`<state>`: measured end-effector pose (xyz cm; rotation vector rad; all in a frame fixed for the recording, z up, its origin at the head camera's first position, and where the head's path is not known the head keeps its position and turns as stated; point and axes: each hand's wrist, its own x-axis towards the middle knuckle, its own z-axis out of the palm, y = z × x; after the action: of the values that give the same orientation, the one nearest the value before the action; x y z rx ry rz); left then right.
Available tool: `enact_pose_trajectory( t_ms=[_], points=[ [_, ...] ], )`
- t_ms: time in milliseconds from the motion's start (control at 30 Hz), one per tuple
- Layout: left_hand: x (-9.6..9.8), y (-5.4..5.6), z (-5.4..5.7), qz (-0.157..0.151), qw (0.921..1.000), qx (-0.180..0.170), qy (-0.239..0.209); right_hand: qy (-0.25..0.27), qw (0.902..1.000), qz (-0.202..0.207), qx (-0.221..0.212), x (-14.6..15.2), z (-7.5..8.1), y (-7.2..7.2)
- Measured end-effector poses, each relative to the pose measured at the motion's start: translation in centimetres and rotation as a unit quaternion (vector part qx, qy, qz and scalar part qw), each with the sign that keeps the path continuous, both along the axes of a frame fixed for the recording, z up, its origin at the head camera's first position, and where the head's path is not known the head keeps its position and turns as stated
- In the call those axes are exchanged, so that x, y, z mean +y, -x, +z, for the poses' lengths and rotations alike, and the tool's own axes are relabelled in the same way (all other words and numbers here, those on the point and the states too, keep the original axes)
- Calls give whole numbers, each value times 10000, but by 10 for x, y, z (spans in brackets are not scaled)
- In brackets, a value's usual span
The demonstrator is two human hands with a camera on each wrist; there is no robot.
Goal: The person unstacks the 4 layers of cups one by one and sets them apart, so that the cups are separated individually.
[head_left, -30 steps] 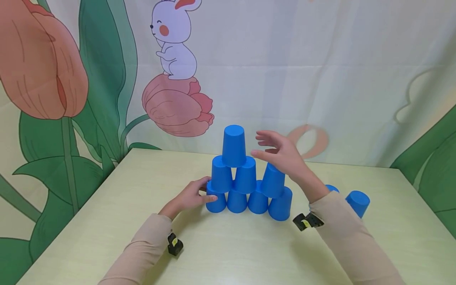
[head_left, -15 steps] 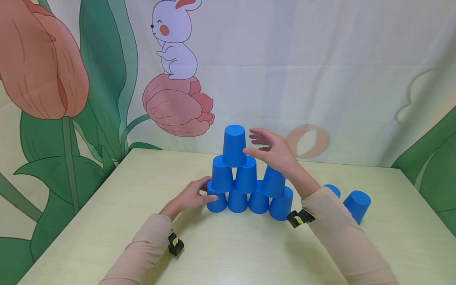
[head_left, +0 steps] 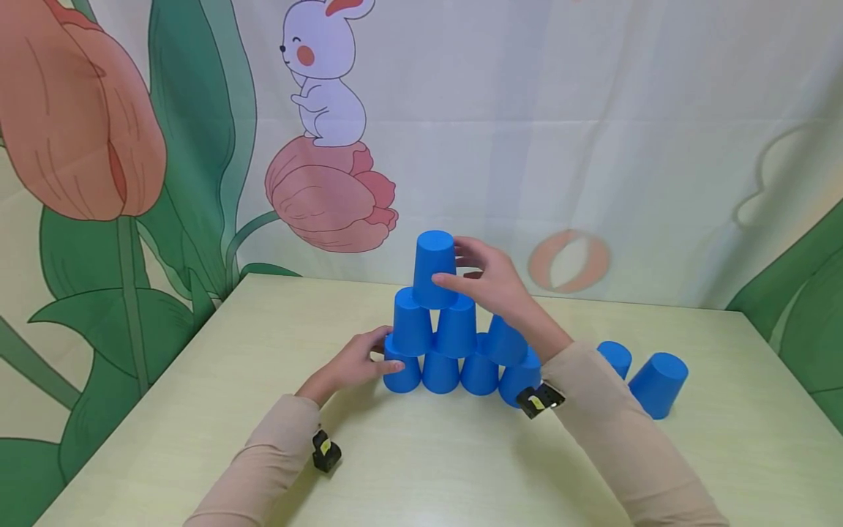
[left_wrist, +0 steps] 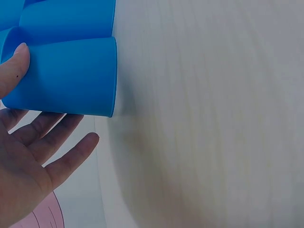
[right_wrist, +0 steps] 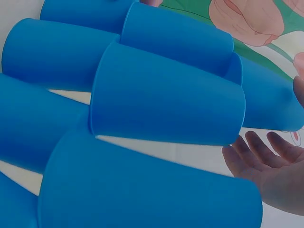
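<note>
Upside-down blue cups stand in a stepped stack, with several in the bottom row. My left hand (head_left: pixel 353 366) is at the bottom-left cup (head_left: pixel 402 377), thumb across its front and fingers at its far side; the left wrist view shows the little finger (left_wrist: pixel 76 159) apart from it. At the top, my right hand (head_left: pixel 490 277) reaches around the right side of the top cup (head_left: pixel 433 267), thumb overlapping its front and fingers partly hidden behind. Its fingers are spread and loosely bent. Below this hand, the right cup of the middle row (head_left: pixel 506 342) is partly covered by the forearm.
Two more upside-down cups stand on the right of the table (head_left: pixel 421 461): one farther back (head_left: pixel 615 357) and one nearer (head_left: pixel 658 386), partly behind the right sleeve (head_left: pixel 619 432). A printed curtain (head_left: pixel 658 146) hangs behind the table. Each wrist carries a small black camera (head_left: pixel 540 400).
My right hand has moved left to the top cup, its thumb now overlapping the cup's front. The sleeve has uncovered more of the two right-hand cups. The left hand and stack stay put.
</note>
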<state>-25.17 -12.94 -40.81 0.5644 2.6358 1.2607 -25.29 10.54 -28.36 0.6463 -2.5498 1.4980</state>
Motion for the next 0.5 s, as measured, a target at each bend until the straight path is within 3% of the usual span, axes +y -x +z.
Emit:
enact_pose_trajectory(
  t_ms=[500],
  points=[
    [1, 1, -1, 26, 10000, 38, 54, 8, 9996, -66, -286, -13, 0, 3]
  ],
)
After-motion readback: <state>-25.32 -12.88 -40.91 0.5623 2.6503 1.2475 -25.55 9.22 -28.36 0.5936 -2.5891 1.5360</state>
